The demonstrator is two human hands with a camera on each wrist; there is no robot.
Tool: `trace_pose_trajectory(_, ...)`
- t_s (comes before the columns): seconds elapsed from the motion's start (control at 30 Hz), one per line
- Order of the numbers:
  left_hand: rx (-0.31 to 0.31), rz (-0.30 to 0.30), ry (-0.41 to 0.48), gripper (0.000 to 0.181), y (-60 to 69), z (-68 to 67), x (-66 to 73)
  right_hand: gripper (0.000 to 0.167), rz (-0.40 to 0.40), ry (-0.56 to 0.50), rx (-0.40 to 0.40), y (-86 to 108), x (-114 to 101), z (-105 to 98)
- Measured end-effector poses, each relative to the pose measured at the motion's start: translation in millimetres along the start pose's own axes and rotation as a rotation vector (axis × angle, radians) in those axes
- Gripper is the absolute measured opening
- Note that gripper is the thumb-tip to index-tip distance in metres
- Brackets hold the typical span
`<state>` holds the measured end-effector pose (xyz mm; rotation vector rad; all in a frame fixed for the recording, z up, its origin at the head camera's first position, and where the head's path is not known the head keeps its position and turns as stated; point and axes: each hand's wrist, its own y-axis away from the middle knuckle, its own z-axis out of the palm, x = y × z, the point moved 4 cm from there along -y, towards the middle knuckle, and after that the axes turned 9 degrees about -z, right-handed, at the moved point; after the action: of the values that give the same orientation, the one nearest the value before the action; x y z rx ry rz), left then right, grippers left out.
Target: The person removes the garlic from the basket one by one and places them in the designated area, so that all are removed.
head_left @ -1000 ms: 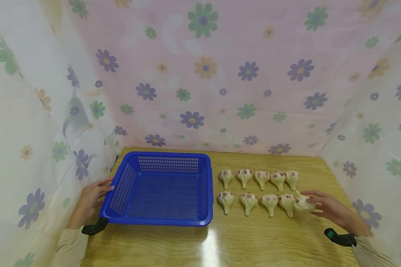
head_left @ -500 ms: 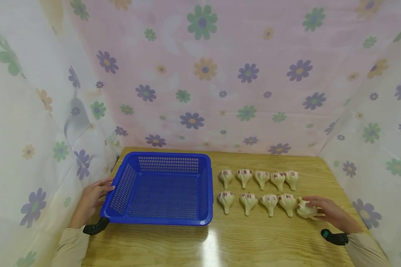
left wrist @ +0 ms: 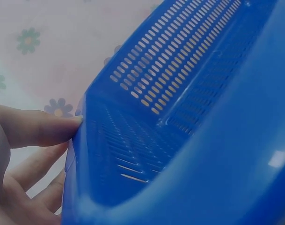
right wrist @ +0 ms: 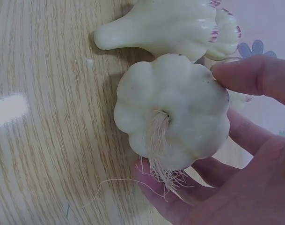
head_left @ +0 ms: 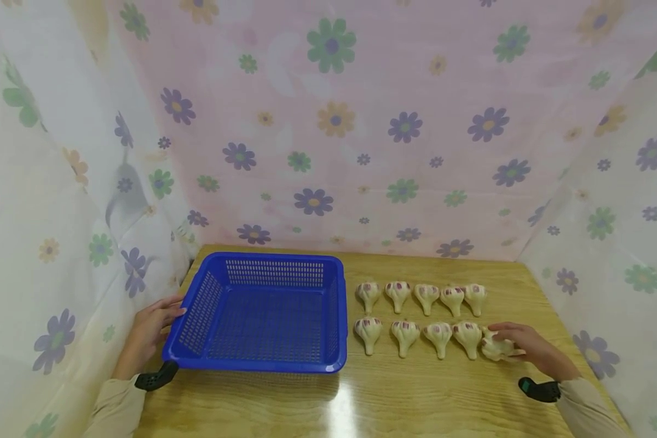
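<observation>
At the front row's right end my right hand [head_left: 531, 350] grips a garlic bulb [right wrist: 172, 112], its fingers and thumb curled round the sides. The bulb's dry roots face the right wrist camera, and it sits close beside another garlic bulb [head_left: 467, 339]. On the far left my left hand [head_left: 146, 331] holds the left side of a blue plastic basket [head_left: 336, 316]. In the left wrist view one fingertip [left wrist: 76, 121] presses at the basket rim, with other fingers against the outer wall. The basket is bare inside.
Two rows of garlic bulbs [head_left: 398, 295] lie right of the basket, stems toward me. A wooden table [head_left: 416, 401] carries everything. Flowered cloth [head_left: 361, 121] hangs behind and on both sides. A black strap device sits on each wrist.
My right hand has shifted the held garlic bulb slightly nearer to me, at the front row's end. The left hand stays on the basket. The head view has tilted a little.
</observation>
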<state>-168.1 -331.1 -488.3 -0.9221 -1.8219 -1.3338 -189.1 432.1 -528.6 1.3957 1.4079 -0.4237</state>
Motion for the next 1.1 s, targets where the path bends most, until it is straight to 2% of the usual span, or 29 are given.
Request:
trace_pose_trajectory(0.13,0.024,-0.008,0.032,0.056,-1.1,1.0,0.0,0.063,0.010,0.015,0.007,2.8,0,1)
trace_pose_trajectory(0.27,0.039,0.021,0.049,0.057,1.5,2.8,2.8,0.065,0.004,0.020,0.021,4.2,-1,3)
trace_pose_trajectory(0.4,0.093,0.048,0.056,0.054,-0.1,0.8,0.5,0.064,-0.028,0.012,0.029,4.6,-2,6)
trace_pose_trajectory(0.47,0.111,0.061,0.045,0.054,-9.1,-3.1,-8.4,0.063,-0.048,0.013,0.027,5.1,-3,7)
trace_pose_trajectory(0.57,0.137,0.096,0.023,0.063,-33.2,-11.0,-30.1,0.061,-0.063,0.015,0.039,6.6,-4,9)
trace_pose_trajectory(0.63,0.149,0.115,-0.001,0.068,-43.2,-13.9,-40.3,0.060,-0.067,0.012,0.037,8.1,-5,11)
trace_pose_trajectory(0.7,0.159,0.110,-0.028,0.069,-37.2,-11.8,-36.3,0.061,-0.063,0.012,0.038,9.7,-5,12)
trace_pose_trajectory(0.83,0.169,0.108,-0.101,0.059,0.1,1.4,-6.3,0.063,-0.057,0.021,0.037,10.5,-6,10)
trace_pose_trajectory(0.9,0.191,0.116,-0.154,0.054,13.8,6.7,5.7,0.063,-0.050,0.032,0.042,10.3,-5,8)
trace_pose_trajectory(1.1,0.310,0.171,-0.306,0.044,23.3,10.8,17.9,0.064,-0.037,0.046,0.045,11.1,-2,6)
